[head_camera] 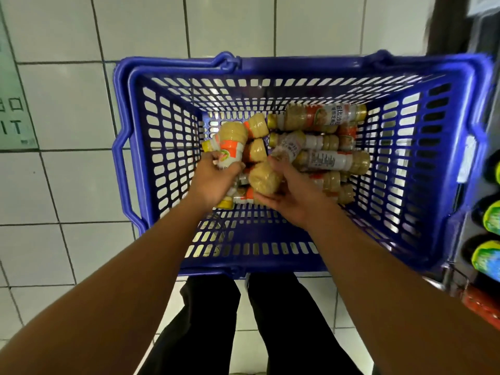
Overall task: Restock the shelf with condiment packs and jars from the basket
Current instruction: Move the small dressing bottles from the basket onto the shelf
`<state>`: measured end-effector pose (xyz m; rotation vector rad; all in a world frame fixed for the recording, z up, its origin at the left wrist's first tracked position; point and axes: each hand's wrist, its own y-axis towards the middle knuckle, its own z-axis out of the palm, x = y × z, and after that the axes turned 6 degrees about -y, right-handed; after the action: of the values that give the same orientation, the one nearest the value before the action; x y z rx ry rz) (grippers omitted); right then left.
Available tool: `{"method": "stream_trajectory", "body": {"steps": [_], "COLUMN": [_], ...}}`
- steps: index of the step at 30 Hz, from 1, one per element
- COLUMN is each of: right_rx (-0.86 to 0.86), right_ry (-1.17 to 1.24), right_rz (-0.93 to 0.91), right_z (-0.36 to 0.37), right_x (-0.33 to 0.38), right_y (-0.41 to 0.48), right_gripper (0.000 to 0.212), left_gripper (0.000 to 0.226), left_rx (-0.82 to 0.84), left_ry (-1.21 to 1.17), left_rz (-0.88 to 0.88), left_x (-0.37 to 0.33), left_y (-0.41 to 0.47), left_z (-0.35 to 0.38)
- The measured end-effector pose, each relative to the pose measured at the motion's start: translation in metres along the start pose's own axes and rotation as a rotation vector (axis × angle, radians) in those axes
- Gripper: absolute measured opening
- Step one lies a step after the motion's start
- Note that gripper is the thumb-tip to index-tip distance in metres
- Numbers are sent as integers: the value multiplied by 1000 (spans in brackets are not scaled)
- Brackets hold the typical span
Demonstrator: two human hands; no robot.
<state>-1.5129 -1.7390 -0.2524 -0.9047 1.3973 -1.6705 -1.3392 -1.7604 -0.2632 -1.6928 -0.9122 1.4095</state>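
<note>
A blue plastic basket [127, 147] stands on the tiled floor in front of me. Several beige dressing bottles with orange-and-white labels and gold caps lie jumbled in its bottom. My left hand [213, 182] reaches in and grips one bottle [230, 143] by its labelled middle. My right hand [286, 196] curls around another beige bottle [263, 180] near the basket's middle. One long bottle [319, 117] lies flat across the far side of the basket.
A shelf edge [460, 277] runs down the right side, holding dark bottles with green caps [491, 215] and a red pack [484, 304]. White floor tiles [67, 104] surround the basket. My dark trouser legs [211, 320] are just below the basket's near wall.
</note>
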Motion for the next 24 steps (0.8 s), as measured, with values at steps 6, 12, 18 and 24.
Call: {"method": "stream_trajectory", "body": {"steps": [6, 12, 18, 24], "right_rx": [81, 35, -58, -109], "right_ry": [-116, -185, -165, -4], "right_rz": [-216, -434, -609, -811], "right_z": [-14, -12, 6, 25], "right_x": [-16, -6, 5, -3], "right_y": [-63, -163, -282, -394], "right_gripper": [26, 26, 54, 53], "left_gripper": [51, 39, 34, 36], "left_rx": [63, 114, 236, 339], "left_ry": [-93, -192, -222, -122], "left_rz": [14, 65, 153, 288], "left_x": [-26, -86, -158, -215], "left_y": [-58, -140, -237, -333], "left_z": [1, 9, 18, 17]}}
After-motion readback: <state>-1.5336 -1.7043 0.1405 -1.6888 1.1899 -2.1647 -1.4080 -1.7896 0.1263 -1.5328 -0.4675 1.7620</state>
